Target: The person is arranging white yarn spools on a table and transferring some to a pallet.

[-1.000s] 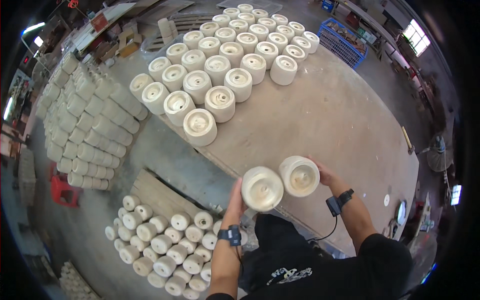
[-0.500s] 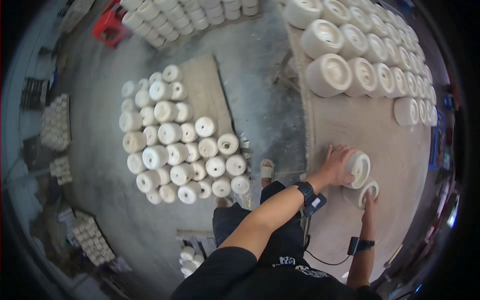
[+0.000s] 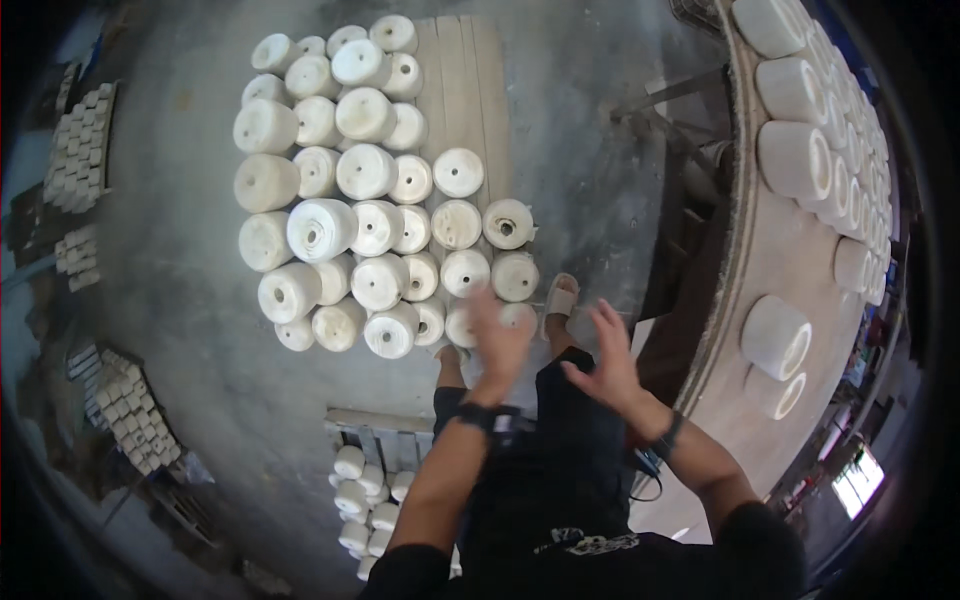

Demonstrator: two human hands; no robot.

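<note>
My left hand (image 3: 500, 335), blurred by motion, is raised with nothing in it, over the near edge of a group of thick white cylinders (image 3: 380, 282) on the floor. Many of these have a round hole in the middle of the top. To its right, in front of my legs, my right hand (image 3: 607, 362) hangs empty with fingers apart. On the table (image 3: 730, 400) at the right stand two similar white cylinders, a larger one (image 3: 777, 337) and a smaller one (image 3: 786, 397) just nearer to me. Neither hand touches them.
Rows of white cylinders (image 3: 795, 160) fill the table's far part. A brown board (image 3: 465, 90) lies under the floor group. Nearer, small white pieces (image 3: 365, 500) sit by a wooden pallet (image 3: 385, 425). Stacks of blocks (image 3: 135, 410) stand at left.
Both hands have let go of the two cylinders on the table and swung left, away from it. My view has turned left toward the cylinders on the floor.
</note>
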